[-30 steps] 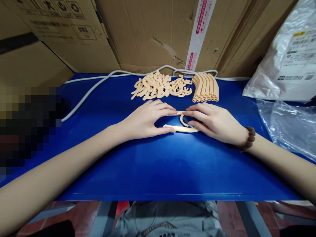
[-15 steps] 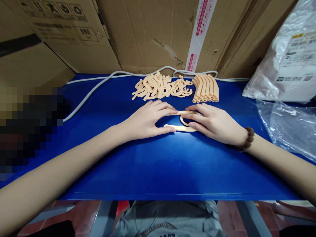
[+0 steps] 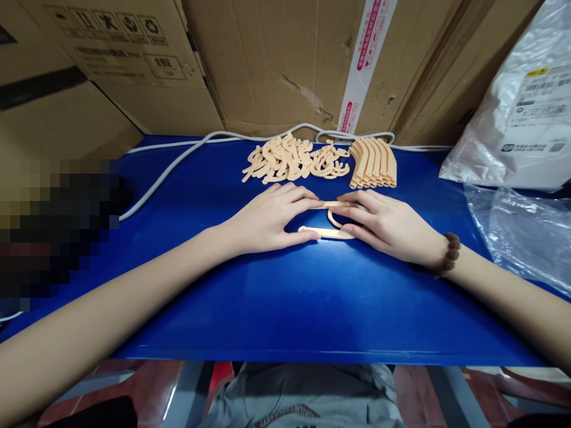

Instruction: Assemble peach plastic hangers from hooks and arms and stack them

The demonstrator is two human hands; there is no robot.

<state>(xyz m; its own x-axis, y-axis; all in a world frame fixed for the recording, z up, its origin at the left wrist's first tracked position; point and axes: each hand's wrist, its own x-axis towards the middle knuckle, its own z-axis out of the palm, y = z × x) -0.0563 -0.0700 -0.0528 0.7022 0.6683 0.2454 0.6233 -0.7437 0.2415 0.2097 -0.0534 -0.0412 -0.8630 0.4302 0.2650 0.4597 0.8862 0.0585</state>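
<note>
Between my hands, low over the blue table (image 3: 285,309), is a beige plastic folding hanger (image 3: 332,233). It shows two long bars, one far and one near, and a curved hook-like part between them at the right. My left hand (image 3: 270,220) has its fingertips on the far bar and its thumb at the near bar's left end. My right hand (image 3: 392,226) closes round the right end with thumb and fingers, hiding much of it. A brown beaded band (image 3: 449,252) circles the right wrist.
Behind the hands lie a heap of flat curved beige pieces (image 3: 281,159), a smaller heap of hook-like pieces (image 3: 330,161) and a row of curved hollow beige pieces (image 3: 373,163). A white cable (image 3: 169,169) runs past cardboard boxes (image 3: 267,71). Plastic bags (image 3: 504,131) stand at the right.
The whole view has shifted slightly. Both hands stay on the hanger in nearly the same pose, with no clear movement of its bars.
</note>
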